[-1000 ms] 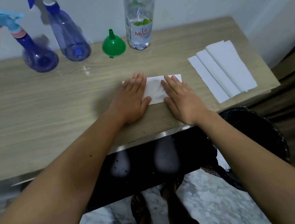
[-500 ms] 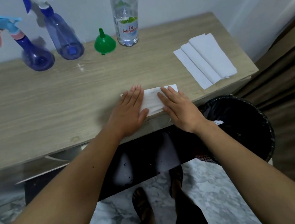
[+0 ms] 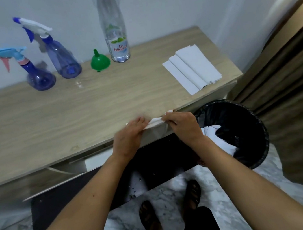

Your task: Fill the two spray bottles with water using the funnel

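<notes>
A: What have I got at the front edge?

B: I see both hands at the near edge of the table (image 3: 52, 114). My left hand (image 3: 128, 136) has its fingers curled over a white tissue (image 3: 154, 124), and my right hand (image 3: 184, 126) pinches the other end. The tissue lies right along the lip, half off the wood.

A: And the task things?

B: All at the far edge, against the wall. The round spray bottle (image 3: 38, 78) with the pale blue and pink trigger stands furthest left, the taller spray bottle (image 3: 63, 60) with the white trigger just beside it. The green funnel (image 3: 100, 61) sits mouth down, spout up, between that bottle and the water bottle (image 3: 116, 37), near both but touching neither.

A: Room to move?

B: The wide middle of the tabletop lies between my hands and that row. A stack of folded tissues (image 3: 191, 68) lies near the right end. Below that corner, a black bin (image 3: 246, 123) with white paper inside sits just beside my right wrist.
</notes>
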The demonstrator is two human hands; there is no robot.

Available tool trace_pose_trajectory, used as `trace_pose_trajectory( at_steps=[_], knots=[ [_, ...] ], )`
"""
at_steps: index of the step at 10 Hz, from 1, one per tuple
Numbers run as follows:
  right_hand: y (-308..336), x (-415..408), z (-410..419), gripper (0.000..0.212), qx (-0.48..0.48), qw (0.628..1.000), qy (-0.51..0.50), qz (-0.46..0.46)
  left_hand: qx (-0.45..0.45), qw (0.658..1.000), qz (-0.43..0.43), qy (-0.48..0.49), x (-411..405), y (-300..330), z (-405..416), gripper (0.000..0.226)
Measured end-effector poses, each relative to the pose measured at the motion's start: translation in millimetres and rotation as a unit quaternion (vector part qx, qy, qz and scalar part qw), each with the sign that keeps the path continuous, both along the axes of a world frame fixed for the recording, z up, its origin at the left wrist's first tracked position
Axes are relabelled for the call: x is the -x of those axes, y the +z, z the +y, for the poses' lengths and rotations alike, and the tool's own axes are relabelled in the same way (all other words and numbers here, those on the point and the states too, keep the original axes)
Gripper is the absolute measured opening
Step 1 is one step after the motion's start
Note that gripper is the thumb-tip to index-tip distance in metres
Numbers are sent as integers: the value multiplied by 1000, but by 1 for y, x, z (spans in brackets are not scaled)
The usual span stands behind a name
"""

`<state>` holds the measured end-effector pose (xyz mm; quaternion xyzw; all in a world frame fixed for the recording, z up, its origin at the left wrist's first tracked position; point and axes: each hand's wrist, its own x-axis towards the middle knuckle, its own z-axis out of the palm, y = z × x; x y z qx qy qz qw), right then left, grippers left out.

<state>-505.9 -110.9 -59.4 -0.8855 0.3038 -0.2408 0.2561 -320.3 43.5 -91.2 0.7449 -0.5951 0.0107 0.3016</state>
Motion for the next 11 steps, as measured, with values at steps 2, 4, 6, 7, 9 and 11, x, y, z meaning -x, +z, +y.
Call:
trace_pose_trajectory(
  at_steps=[2, 4, 6, 7, 9, 11],
  knots=[
    [8, 72, -3, 14, -72, 996, -52, 21, -14, 992, 128, -16, 50, 21, -15, 18],
    [12, 166, -20, 15, -126, 982, -142, 1, -95, 967, 232, -32, 113, 26, -71, 14],
    [9, 247, -46, 16, -140, 965, -221, 13, -141, 948, 265, -110, 178, 24, -135, 7],
    [6, 272, -62, 13, -163, 955, -248, 22, -163, 942, 268, -124, 200, 17, -159, 4],
    [-9, 294, -87, 14, -184, 949, -250, 58, -246, 927, 263, -108, 223, 6, -195, 24],
    [-27, 297, -96, 20, -187, 950, -244, 55, -253, 937, 198, -136, 217, -11, -205, 46]
  ],
)
